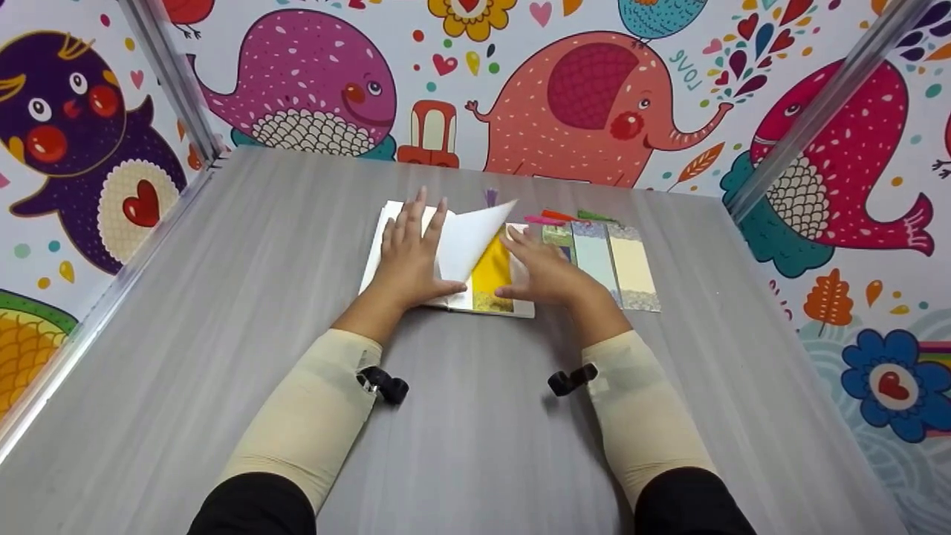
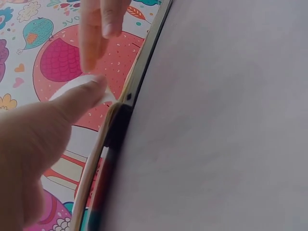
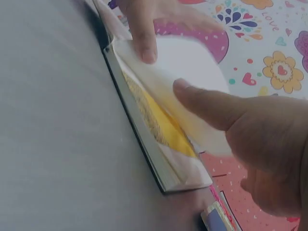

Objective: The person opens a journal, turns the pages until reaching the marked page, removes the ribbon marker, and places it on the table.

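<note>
A book (image 1: 524,307) lies open on the table. My left hand (image 1: 407,260) rests on its left page with the fingers straight and the thumb near the spine. One white page (image 1: 475,234) stands partly raised, its top corner leaning right over a yellow bookmark (image 1: 492,271) on the right page. In the right wrist view the yellow bookmark (image 3: 168,130) shows beneath the lifted page (image 3: 192,62). Over the book's right edge is my right hand (image 1: 546,271), fingers extended and thumb apart, gripping nothing that I can see. A purple tassel (image 1: 491,197) sticks out above the book.
Right of the book lie several bookmarks, among them a pale blue one (image 1: 594,260) and a cream one (image 1: 631,260). Their pink, red and green tassels (image 1: 594,215) point toward the back. Behind the grey table (image 1: 475,431) rises a wall (image 1: 513,89) printed with cartoon animals.
</note>
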